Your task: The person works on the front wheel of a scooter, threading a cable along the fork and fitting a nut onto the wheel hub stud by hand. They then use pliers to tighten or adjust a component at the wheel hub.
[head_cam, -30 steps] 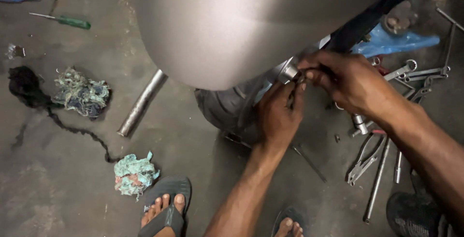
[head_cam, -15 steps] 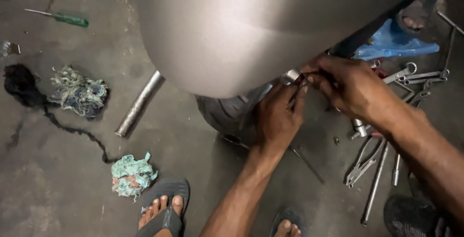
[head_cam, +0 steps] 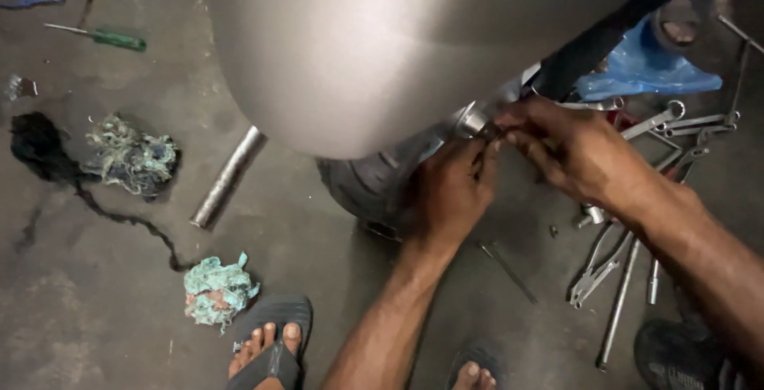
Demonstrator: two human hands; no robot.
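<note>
A: What lay along the left edge?

B: A green screwdriver (head_cam: 107, 37) near the top, a black rag (head_cam: 36, 145) trailing a dark string, and a tangle of waste (head_cam: 131, 155) just beside it. Bare floor (head_cam: 87, 310) stretched open below them.

A: And toward the middle?

B: A short pipe (head_cam: 227, 177) lay aslant, its upper end under the rim of the big grey shell (head_cam: 358, 48). A teal rag (head_cam: 216, 285) sat just beside a sandalled foot (head_cam: 267, 342). Under the shell's lower edge a tyre (head_cam: 362, 187) showed.

A: The hands?

B: The left hand (head_cam: 447, 191) was clenched, its fingertips pinching a small dark part against the shiny axle end (head_cam: 475, 119). The right hand (head_cam: 569, 147) met it there, fingers pinched on the same spot; what exactly it gripped was too small to tell.

A: Room on the right?

B: Little. Spanners (head_cam: 676, 123), pliers (head_cam: 597, 267) and a long rod (head_cam: 619, 302) crowded the floor, with a blue bag (head_cam: 649, 68) above.
</note>
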